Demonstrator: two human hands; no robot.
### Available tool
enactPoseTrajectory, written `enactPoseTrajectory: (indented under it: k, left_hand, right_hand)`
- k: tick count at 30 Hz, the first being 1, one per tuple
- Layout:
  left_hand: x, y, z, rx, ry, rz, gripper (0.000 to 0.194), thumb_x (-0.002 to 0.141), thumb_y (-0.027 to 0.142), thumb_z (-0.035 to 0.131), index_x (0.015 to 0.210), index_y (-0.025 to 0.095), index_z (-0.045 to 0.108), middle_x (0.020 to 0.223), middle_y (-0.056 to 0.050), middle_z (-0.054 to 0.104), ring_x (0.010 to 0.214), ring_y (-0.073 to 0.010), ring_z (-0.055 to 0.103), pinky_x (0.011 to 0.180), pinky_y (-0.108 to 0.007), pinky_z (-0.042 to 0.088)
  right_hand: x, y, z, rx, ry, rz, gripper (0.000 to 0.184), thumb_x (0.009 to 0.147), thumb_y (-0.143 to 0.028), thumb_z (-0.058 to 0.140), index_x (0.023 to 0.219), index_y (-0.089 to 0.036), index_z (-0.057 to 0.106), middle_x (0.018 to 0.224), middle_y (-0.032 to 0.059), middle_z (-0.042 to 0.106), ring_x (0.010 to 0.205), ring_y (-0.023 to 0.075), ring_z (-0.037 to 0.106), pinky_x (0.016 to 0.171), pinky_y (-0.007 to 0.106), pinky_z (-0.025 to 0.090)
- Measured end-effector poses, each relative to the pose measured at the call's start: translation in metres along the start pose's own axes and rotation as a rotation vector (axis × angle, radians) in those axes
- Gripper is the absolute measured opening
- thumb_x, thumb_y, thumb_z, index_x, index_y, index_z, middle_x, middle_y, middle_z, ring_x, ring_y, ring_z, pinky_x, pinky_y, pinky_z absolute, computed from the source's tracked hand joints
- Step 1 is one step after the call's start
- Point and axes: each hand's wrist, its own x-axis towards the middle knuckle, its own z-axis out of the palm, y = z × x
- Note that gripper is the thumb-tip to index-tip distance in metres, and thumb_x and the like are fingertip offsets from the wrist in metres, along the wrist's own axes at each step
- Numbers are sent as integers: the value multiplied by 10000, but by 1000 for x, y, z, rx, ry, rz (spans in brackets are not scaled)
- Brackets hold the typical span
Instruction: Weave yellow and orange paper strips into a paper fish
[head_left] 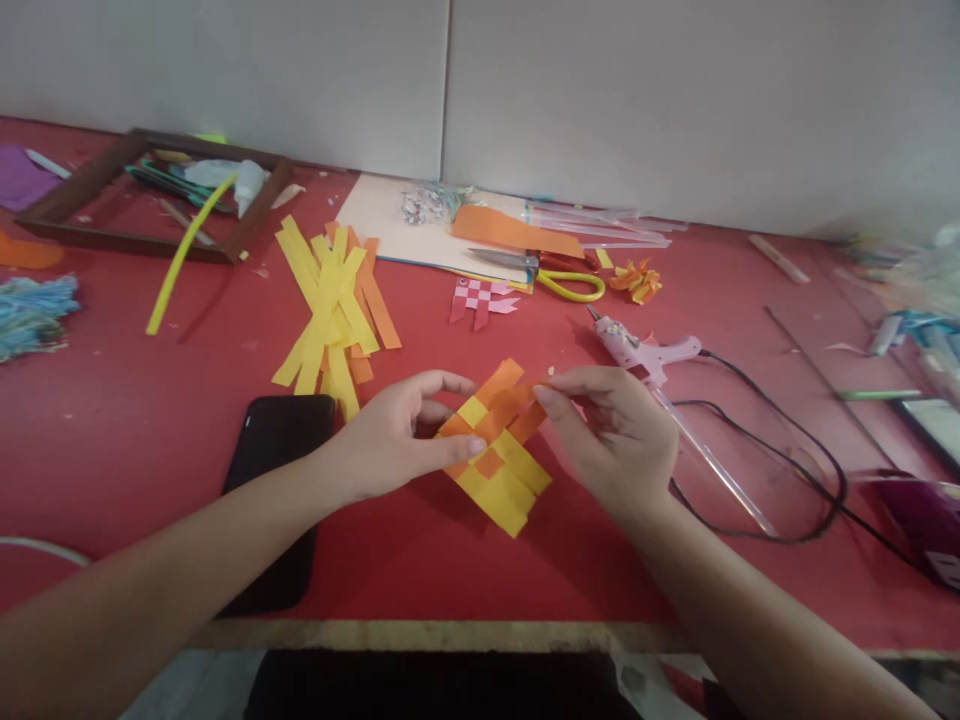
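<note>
A woven piece of yellow and orange paper strips (491, 463) is held above the red table between my two hands. My left hand (420, 430) grips its left side, the thumb lying on top and the fingers behind it. My right hand (611, 430) pinches the end of an orange strip (531, 420) at the upper right of the weave, between thumb and forefinger. Loose yellow and orange paper strips (330, 300) lie in a crossed pile to the left. A small red-and-white woven paper fish (480, 300) rests behind the weave.
Yellow-handled scissors (570, 284) lie near an orange paper piece (517, 232). On the right, a pink glue gun (649, 352) trails a black cord (780, 390) and a clear glue stick (716, 460). A black phone (281, 500) sits by my left forearm. A brown frame (82, 185) stands back left.
</note>
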Motion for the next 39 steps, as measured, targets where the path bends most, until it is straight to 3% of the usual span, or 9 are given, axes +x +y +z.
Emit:
enactPoseTrajectory:
  k: [8,13,18,23,25,29,32,36,39]
  left_hand:
    - [2,2,2,42,124,55,457,781,403,742,1146,242,519,767,1,725,650,-166,659,578,-240,445]
    - [1,3,3,135,202,142,426,819,373,706,1147,245,466,573,83,517,495,-100,467,489,-207,323]
    - [0,2,3,105,192,211,413,849,344,671,1167,268,418,669,52,599,528,-109,509,501,-216,342]
    - [-1,2,2,312,218,386,40,863,229,612,901,232,602,817,-3,673,727,-150,613,639,-246,442]
    - [0,2,2,409,187,397,92,867,185,579,807,222,638,809,-5,691,746,-153,627,670,-246,459]
    - [2,-2,2,443,218,413,65,876,227,592,890,215,654,883,-18,721,795,-163,663,694,-248,494]
    - [4,-7,1,417,262,469,160,864,239,617,1021,214,629,1008,-36,716,883,-173,677,712,-246,519]
    - [4,-6,0,427,220,493,204,870,149,566,1012,226,690,1009,-20,735,888,-146,689,718,-215,531]
    - [3,-3,-1,491,196,505,269,843,68,514,891,227,725,871,6,737,749,-112,673,613,-179,505]
  right_hand:
    - [10,-14,-9,-46,-129,-454,226,758,-93,680,873,-286,655,881,24,738,832,229,686,766,442,569]
    - [5,-17,-8,25,-281,-579,255,759,-64,675,914,-265,650,907,35,761,850,208,706,738,390,598]
    - [-2,-14,-4,19,-341,-622,223,778,-83,683,920,-251,647,933,34,769,913,206,717,795,405,585]
    - [1,-16,-3,-17,-353,-603,192,792,-105,691,910,-248,643,902,8,772,921,193,719,889,408,541]
    - [4,-15,-6,31,-414,-610,163,812,-159,694,944,-237,638,876,21,765,891,187,716,866,393,550]
    - [10,-13,-16,115,-491,-555,115,912,-291,582,964,-202,634,715,38,700,642,152,644,623,312,536]
    - [15,-13,-25,106,-489,-500,162,945,-247,507,867,-184,633,605,17,631,523,118,532,510,257,445]
    - [36,-1,-51,-194,-468,-316,123,905,-231,568,814,-202,647,633,1,641,514,97,537,494,228,409]
    - [59,32,-84,-633,-378,-46,181,848,-234,622,1009,-172,675,903,104,720,756,198,659,643,311,481]
